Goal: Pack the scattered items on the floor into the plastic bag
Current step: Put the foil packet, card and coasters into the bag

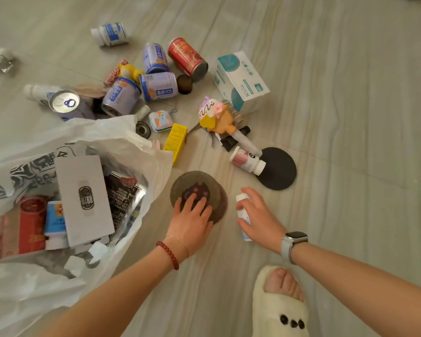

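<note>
Plastic bag point(131, 152) gapes just beside my left hand point(192, 218), whose straight fingers press a flat round coaster point(199, 186): thin, stiff, best lifted by its edge. My right hand point(260, 218) grips a light, smooth white bottle point(242, 200).

Plastic bag point(131, 152) left (boxes inside); round mat point(195, 183) beside it; cans point(156, 86) scattered behind.

A home, by the pale wood-grain floor point(326, 93), fluffy slipper point(277, 310) and scattered household odds
</note>
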A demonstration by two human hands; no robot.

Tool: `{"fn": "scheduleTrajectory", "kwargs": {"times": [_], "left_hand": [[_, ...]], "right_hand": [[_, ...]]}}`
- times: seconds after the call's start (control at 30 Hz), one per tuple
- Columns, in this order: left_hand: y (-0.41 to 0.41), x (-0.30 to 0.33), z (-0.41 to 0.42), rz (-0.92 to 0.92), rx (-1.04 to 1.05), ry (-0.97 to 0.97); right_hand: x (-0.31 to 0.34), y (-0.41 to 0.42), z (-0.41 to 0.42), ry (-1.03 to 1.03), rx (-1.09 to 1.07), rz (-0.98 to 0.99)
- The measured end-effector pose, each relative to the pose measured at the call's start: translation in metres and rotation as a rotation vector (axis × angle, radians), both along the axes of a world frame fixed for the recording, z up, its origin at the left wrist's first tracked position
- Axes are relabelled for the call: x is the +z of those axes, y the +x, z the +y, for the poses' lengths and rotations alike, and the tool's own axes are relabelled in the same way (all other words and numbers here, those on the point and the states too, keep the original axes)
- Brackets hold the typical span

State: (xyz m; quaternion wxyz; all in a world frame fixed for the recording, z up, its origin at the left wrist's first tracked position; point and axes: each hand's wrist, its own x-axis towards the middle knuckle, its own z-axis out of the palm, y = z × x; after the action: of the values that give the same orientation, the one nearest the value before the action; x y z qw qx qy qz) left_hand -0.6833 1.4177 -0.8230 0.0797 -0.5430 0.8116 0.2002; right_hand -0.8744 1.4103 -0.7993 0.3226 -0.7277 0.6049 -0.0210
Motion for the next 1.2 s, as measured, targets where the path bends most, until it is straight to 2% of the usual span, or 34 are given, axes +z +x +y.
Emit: {"fn": "scheduleTrajectory", "kwargs": {"times": [0.07,0.13,0.23,0.33,0.4,0.47,0.6,0.77,0.9,1.0,1.13,1.2], "left_hand": [[0.006,0.001,0.013,0.096,-0.029,-0.141],[0.009,0.002,0.021,0.131,0.026,-0.188],[0.007,-0.001,0.013,0.031,0.232,0.005],[0.008,0.002,0.001,-0.051,0.337,0.182],[0.003,0.005,-0.004,-0.085,0.305,0.174],[-0.002,0.007,-0.003,-0.077,0.287,0.171],[-0.001,0.008,0.011,-0.008,0.377,0.275],[-0.001,0.013,0.028,0.018,0.360,0.179],[0.025,0.037,0.030,0.303,0.302,0.287],[0.052,0.077,0.026,0.522,0.287,0.309],[0.116,0.138,0.024,0.879,0.575,0.320],[0.150,0.158,0.031,1.079,0.800,0.224]], "right_hand": [[0.002,0.007,-0.007,0.021,-0.001,-0.018],[0.001,0.012,-0.014,0.050,0.015,-0.018],[-0.002,0.014,-0.022,0.074,-0.003,0.019],[-0.003,0.013,-0.025,0.024,0.012,0.159],[-0.002,0.013,-0.025,0.036,0.011,0.173],[-0.002,0.015,-0.022,0.090,-0.044,0.094],[-0.004,0.017,-0.021,0.095,-0.049,0.036],[0.001,0.014,-0.019,0.097,0.036,0.020],[0.017,0.014,-0.025,0.099,0.174,-0.027],[0.045,0.026,-0.038,0.026,0.304,-0.126],[0.099,0.076,-0.051,-0.126,0.418,-0.423],[0.119,0.109,-0.052,-0.246,0.464,-0.557]]}}
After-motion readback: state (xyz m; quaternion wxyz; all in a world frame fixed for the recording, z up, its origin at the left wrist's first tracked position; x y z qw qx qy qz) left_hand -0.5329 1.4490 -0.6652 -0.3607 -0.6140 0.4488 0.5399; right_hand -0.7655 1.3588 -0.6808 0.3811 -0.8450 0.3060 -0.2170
